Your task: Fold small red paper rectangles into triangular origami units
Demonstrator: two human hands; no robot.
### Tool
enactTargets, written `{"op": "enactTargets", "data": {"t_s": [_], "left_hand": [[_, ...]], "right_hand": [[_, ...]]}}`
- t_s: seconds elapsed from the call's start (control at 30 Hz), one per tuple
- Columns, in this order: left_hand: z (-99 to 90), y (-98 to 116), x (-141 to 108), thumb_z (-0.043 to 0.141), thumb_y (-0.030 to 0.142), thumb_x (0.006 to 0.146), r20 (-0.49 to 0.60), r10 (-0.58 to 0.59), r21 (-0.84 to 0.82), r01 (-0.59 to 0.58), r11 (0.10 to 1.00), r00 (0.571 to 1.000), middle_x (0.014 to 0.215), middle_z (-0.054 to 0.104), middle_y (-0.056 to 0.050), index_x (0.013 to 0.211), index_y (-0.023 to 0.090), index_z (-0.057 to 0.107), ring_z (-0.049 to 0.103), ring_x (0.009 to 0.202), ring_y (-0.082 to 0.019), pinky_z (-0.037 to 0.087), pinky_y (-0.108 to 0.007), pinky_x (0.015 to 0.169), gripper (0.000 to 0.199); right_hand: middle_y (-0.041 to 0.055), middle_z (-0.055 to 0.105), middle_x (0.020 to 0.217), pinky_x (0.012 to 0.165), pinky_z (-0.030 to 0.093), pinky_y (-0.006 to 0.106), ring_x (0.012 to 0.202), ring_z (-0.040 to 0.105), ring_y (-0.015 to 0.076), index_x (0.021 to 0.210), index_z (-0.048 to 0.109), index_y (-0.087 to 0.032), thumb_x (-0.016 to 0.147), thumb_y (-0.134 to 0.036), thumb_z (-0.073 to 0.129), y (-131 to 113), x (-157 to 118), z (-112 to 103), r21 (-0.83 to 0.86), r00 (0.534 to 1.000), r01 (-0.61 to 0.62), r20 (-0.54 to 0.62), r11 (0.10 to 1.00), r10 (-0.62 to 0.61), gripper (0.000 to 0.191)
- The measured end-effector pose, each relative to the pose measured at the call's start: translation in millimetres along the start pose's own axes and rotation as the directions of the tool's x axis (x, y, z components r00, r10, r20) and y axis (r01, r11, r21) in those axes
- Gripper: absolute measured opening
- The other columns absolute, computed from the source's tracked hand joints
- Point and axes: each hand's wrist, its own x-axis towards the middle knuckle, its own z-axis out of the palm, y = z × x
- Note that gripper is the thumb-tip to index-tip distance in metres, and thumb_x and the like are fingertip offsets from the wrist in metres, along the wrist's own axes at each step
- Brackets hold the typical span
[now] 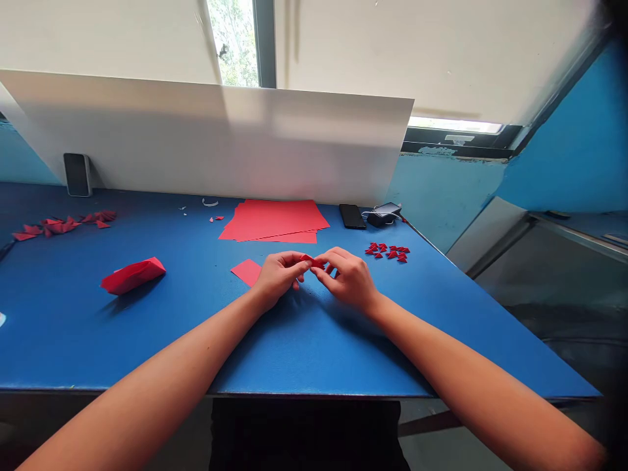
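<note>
Between my two hands, just above the table, is a small folded piece of red paper point(314, 260). My left hand point(279, 278) pinches its left end with thumb and fingers. At its right end, the thumb and fingertips of my right hand point(349, 277) grip it, hiding part of it. A flat red paper rectangle point(246, 271) lies beside my left hand, partly covered by it. Several small folded red triangles point(388, 252) sit in a group to the right of my right hand.
Behind my hands lies a stack of red sheets point(275, 219) on the blue table point(314, 353). A black phone point(352, 216) and a device with a cable point(385, 214) are at back right. At left are a larger folded red paper point(132, 276), red pieces point(63, 226) and an upright phone point(77, 174).
</note>
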Motion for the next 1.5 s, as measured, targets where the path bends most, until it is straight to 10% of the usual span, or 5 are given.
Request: {"op": "enactTargets", "data": {"t_s": [0.3, 0.6, 1.5], "left_hand": [[-1.2, -1.0, -0.1, 0.069, 0.037, 0.073, 0.036, 0.004, -0.033, -0.002, 0.999, 0.999, 0.062, 0.059, 0.001, 0.08, 0.013, 0.067, 0.05, 0.049, -0.008, 0.043, -0.02, 0.048, 0.024], [-5.5, -7.2, 2.7, 0.065, 0.04, 0.077, 0.099, 0.007, -0.053, -0.002, 0.999, 0.995, 0.055, 0.055, 0.002, 0.081, 0.013, 0.068, 0.045, 0.049, -0.008, 0.039, -0.021, 0.049, 0.028], [-10.8, -18.8, 9.4, 0.073, 0.029, 0.073, 0.241, -0.059, -0.088, 0.082, 0.993, 0.969, 0.069, 0.062, 0.0, 0.105, 0.014, 0.066, 0.051, 0.052, -0.007, 0.043, -0.021, 0.051, 0.036]], "right_hand": [[0.0035, 0.068, 0.077, 0.058, 0.045, 0.026, 0.069, 0.059, 0.0159, 0.079, 0.069, -0.018, 0.081, -0.037, 0.062, -1.8, 5.4, 1.3, 0.534, 0.944, -0.331, 0.201, 0.778, 0.263, 0.021], [0.0013, 0.061, 0.069, 0.046, 0.042, 0.021, 0.061, 0.057, 0.0124, 0.078, 0.067, -0.016, 0.074, -0.041, 0.067, 1.0, 2.2, 5.0, 0.688, 0.839, -0.543, 0.426, 0.482, 0.337, 0.025], [0.0002, 0.059, 0.062, 0.044, 0.042, 0.02, 0.054, 0.054, 0.0099, 0.071, 0.064, -0.014, 0.071, -0.037, 0.071, 15.0, 0.4, 15.2, 0.731, 0.807, -0.577, 0.439, 0.365, 0.396, 0.024]]}}
